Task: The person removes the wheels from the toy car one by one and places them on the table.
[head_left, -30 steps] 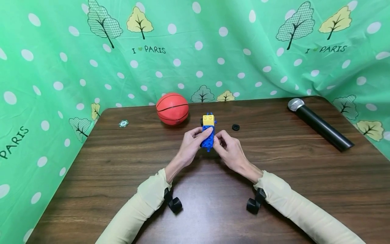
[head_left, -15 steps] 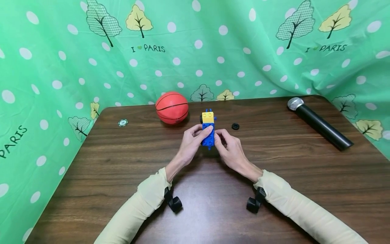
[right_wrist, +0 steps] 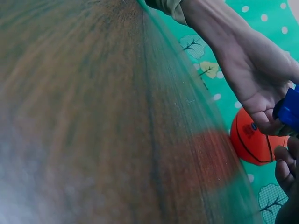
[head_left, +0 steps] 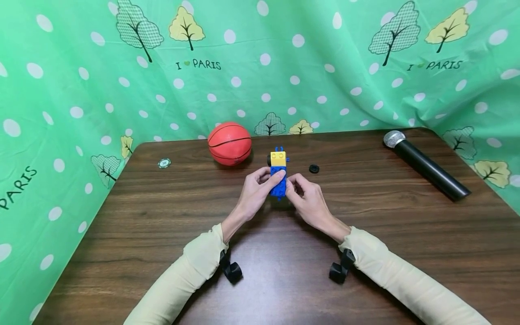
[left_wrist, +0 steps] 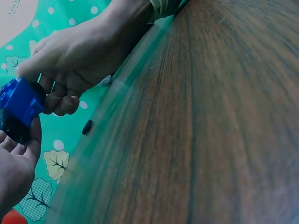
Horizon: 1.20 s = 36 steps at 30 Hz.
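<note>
A toy car point(head_left: 278, 159) of blue and yellow bricks is held above the table, its yellow block at the far end. My left hand point(head_left: 255, 192) grips its blue body from the left, thumb on top. On the right side, my right hand point(head_left: 309, 201) pinches a black wheel point(left_wrist: 38, 88) against the near end of the blue body; its fingers largely hide that wheel in the head view. A black wheel point(head_left: 269, 160) sits on the left of the yellow block, while a bare blue axle stub point(head_left: 288, 159) sticks out on the right.
A loose black wheel point(head_left: 314, 169) lies on the brown wooden table point(head_left: 162, 234), right of the car. Behind stands a red basketball point(head_left: 229, 143). A poker chip point(head_left: 164, 163) lies far left, a microphone point(head_left: 426, 164) far right. Green printed cloth point(head_left: 325, 54) hangs behind.
The toy car shifts slightly away from the body, then a little back. Both hands keep their hold on it, with only small movements of the right fingers.
</note>
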### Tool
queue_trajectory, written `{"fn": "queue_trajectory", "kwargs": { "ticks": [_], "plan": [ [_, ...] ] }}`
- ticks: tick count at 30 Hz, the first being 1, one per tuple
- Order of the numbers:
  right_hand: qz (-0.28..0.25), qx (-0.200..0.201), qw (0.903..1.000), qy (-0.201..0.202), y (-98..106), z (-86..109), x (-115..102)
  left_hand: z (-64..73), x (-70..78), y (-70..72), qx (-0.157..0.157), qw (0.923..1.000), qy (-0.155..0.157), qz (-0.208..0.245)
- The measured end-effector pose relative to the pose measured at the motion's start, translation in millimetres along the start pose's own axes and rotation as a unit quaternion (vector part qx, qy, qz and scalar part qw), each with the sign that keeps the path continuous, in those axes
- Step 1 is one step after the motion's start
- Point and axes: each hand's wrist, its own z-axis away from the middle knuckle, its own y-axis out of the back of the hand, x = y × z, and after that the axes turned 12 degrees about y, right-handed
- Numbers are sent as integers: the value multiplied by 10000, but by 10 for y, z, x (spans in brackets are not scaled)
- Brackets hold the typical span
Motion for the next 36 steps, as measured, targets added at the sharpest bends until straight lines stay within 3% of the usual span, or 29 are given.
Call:
{"fn": "queue_trajectory", "kwargs": {
  "ticks": [16, 27, 36],
  "plan": [
    [-161, -22, 9999, -12, 38, 31, 25, 4, 8, -26, -192, 9996, 134, 130],
    [-121, 10, 9999, -44, 8, -5, 20, -38, 29, -38, 10, 9997, -209, 92],
    [-200, 214, 9994, -172, 18, 11, 5, -30, 12, -54, 54, 9997, -200, 98]
  ]
}}
